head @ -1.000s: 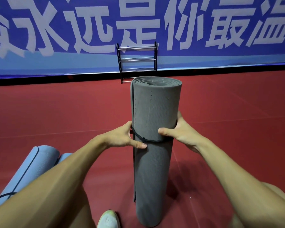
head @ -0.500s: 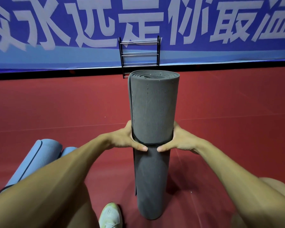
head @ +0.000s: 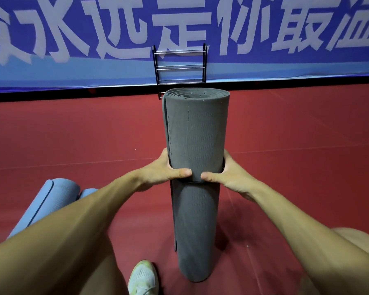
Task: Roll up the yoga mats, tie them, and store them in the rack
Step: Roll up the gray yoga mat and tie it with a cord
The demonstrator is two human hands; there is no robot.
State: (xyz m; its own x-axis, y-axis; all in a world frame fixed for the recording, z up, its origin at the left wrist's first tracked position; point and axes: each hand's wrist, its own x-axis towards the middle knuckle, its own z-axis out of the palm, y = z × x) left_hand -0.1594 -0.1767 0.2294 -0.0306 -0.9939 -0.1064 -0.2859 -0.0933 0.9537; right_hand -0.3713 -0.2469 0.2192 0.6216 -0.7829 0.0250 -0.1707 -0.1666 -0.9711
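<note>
Both hands clasp the standing grey mat at the strap

The grey mat (head: 197, 135) stands on end on the red floor (head: 73, 135). The left hand (head: 164, 171) and right hand (head: 228, 175) wrap round its middle, with the thumb tips almost meeting in front over the black strap (head: 195, 181). A second ago the thumbs were further apart and the strap showed across the front; now only a sliver shows. The blue mats (head: 49, 201) lie to the left, and the rack (head: 179, 67) stands by the wall.

Blue banner (head: 184, 33): white "永远是你最温", tops cropped.
</note>
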